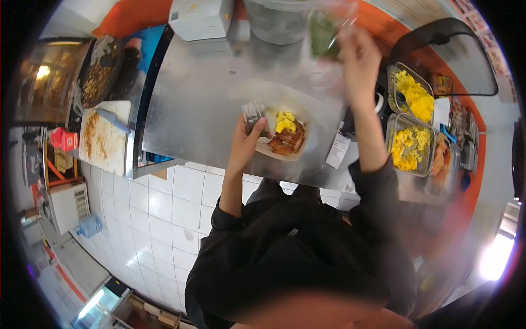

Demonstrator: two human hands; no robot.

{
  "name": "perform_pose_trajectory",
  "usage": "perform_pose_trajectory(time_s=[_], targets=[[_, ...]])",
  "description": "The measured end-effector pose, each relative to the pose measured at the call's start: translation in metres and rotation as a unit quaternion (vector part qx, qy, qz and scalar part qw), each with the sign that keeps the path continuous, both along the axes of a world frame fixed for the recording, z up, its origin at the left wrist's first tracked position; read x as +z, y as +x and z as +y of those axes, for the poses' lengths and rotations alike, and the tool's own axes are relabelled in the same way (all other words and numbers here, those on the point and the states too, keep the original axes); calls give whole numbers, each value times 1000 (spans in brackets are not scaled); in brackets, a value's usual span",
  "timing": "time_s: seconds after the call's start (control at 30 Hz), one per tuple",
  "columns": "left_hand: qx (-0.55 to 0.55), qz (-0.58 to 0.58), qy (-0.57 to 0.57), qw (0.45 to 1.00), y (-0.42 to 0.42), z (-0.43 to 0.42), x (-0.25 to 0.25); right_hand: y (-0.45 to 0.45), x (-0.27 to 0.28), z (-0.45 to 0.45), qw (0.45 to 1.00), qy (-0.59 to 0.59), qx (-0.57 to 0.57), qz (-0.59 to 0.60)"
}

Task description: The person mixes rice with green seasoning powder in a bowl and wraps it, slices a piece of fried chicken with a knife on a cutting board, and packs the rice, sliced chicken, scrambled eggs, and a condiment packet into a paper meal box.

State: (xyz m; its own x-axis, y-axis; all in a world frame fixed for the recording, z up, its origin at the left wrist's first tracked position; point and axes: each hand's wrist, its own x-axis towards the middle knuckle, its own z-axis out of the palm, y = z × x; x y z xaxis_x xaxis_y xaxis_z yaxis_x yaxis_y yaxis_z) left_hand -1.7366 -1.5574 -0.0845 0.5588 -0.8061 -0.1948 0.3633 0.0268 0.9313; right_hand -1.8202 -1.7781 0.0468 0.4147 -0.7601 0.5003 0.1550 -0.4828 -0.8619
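Note:
My left hand (pixel 245 138) is closed around a small clear plastic packet (pixel 253 113) with dark contents, held over the steel counter (pixel 186 93). Just right of it lies an open paper takeaway box (pixel 308 143). Inside are yellow crumbly food (pixel 284 122), which looks like scrambled egg, and browned sliced meat (pixel 287 142). Farther up, my right hand (pixel 359 60) is raised at the counter's far right, its fingers bent at the edge of a clear plastic bag of green stuff (pixel 324 35). Both hand and bag are blurred by motion.
Two clear tubs of yellow food, an upper one (pixel 413 93) with a spoon and a lower one (pixel 410 143), stand at right. A receipt (pixel 338 149) lies near the box. A white carton (pixel 201 19) and large bucket (pixel 276 22) stand behind. A knife (pixel 113 120) rests on a cutting board (pixel 98 148).

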Motion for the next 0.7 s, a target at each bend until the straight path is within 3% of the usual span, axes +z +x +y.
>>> perform_pose_trajectory(time_s=[0.07,0.13,0.2,0.23,0.3,0.37,0.4,0.47,0.53,0.63,0.7], targets=[[13,9,-10,1000,3,7,3,29,18,-64,971,-158,-149,96],[17,17,-19,1000,2,11,10,76,29,-118,920,-321,-207,86],[37,46,-50,997,-2,12,17,113,37,-126,970,-160,-175,52],[36,44,-50,997,-1,14,11,112,38,-114,970,-160,-176,50],[50,104,-95,989,2,14,-5,90,41,-71,940,-305,-123,94],[60,58,-72,994,1,12,-8,53,27,15,962,-242,66,111],[65,5,-44,997,-1,11,-10,35,3,49,952,-150,140,227],[62,-29,-69,995,-8,0,-4,7,-60,87,888,-66,285,355],[51,-68,-90,992,-12,-3,-8,-3,-90,108,896,159,319,263],[-17,-57,-59,996,-11,-7,-21,-13,-102,98,869,242,309,301],[-28,-150,-58,987,-10,-13,-17,-18,-101,95,897,205,263,291]])
